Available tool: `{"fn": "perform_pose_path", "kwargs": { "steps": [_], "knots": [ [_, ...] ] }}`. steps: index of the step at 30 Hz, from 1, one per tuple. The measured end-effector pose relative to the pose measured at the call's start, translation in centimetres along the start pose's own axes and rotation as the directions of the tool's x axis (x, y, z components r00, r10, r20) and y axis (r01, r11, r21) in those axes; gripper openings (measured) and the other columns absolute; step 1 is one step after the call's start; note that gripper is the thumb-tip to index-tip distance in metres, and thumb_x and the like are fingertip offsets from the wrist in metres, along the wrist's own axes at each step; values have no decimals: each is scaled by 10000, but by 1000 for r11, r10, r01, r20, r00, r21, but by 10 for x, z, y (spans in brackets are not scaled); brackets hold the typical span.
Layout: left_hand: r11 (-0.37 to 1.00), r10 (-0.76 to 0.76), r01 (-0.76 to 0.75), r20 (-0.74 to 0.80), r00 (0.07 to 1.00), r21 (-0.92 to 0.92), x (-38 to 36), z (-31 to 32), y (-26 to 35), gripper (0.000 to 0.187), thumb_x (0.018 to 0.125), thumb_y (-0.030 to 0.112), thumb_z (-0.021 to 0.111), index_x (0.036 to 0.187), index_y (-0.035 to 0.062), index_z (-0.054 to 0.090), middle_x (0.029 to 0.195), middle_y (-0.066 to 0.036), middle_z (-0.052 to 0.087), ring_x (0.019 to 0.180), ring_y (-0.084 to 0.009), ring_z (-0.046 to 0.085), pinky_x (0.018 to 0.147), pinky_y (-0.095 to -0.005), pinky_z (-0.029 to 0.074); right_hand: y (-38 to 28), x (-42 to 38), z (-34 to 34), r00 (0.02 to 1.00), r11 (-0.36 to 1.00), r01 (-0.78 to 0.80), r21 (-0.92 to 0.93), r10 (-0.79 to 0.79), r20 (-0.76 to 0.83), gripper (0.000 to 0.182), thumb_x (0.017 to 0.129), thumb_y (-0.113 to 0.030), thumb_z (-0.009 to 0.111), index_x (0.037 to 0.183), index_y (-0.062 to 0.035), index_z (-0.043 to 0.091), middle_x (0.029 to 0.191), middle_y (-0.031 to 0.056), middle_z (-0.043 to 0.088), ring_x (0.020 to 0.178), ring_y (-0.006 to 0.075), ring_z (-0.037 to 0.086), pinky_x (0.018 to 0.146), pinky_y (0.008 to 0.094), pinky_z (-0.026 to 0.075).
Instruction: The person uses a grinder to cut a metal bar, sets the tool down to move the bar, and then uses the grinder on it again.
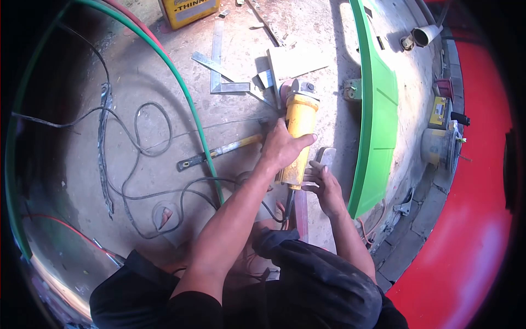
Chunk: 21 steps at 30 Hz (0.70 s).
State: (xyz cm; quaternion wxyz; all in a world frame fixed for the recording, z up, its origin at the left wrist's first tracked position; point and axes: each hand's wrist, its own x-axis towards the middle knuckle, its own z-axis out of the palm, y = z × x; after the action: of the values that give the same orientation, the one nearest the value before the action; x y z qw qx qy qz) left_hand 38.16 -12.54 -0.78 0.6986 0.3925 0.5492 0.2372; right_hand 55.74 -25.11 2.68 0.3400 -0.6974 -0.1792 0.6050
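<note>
A yellow angle grinder (300,123) with a grey metal head lies lengthwise in the middle of the view, its disc end pointing away from me and its black cord leaving the near end. My left hand (282,145) is wrapped round the grinder's body from the left, thumb across the top. Beside the lower right of the body is my right hand (325,189), fingers apart and slightly curled, close to the casing; whether the fingertips touch it is unclear. A grey flat piece (327,157) lies just beyond that hand.
A long green panel (378,120) stands at the right. Left are a hammer (235,146), metal squares (217,71), a green hose (193,107) and looped black cable (170,123). A yellow can (192,12) is at the top; a red surface (476,181) lies far right.
</note>
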Motion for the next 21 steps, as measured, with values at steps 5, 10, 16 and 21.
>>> {"fn": "perform_pose_path", "kwargs": {
  "steps": [5,10,16,21],
  "knots": [
    [999,17,-18,-26,1000,-43,3,4,6,827,725,460,818,1246,-112,528,1162,-287,670,1064,-361,687,918,-423,531,-25,20,53,950,969,-45,242,-34,311,828,993,-289,664,1602,-41,161,1489,158,433,1355,265,475,1097,426,426],
    [999,22,-24,-41,999,-40,12,6,-4,827,720,470,823,1219,-121,529,1146,-302,671,1056,-370,693,906,-430,540,-34,20,61,930,976,-37,215,-46,365,940,978,-229,689,1626,-85,24,1542,170,346,1425,275,390,1151,425,378],
    [1000,7,-8,-41,999,-6,14,6,-4,845,716,497,819,1221,-109,518,1153,-306,667,1065,-378,689,923,-429,536,-31,25,59,924,985,-16,174,-51,379,933,1000,-243,663,1631,-91,-7,1565,168,316,1425,270,387,1158,412,372],
    [999,-12,14,-40,999,34,11,5,2,867,715,497,818,1241,-113,497,1163,-316,660,1074,-391,684,930,-437,537,-21,31,52,926,984,-14,176,-53,375,923,985,-304,685,1629,-171,37,1526,115,379,1376,271,467,1111,454,440]
  ]
}}
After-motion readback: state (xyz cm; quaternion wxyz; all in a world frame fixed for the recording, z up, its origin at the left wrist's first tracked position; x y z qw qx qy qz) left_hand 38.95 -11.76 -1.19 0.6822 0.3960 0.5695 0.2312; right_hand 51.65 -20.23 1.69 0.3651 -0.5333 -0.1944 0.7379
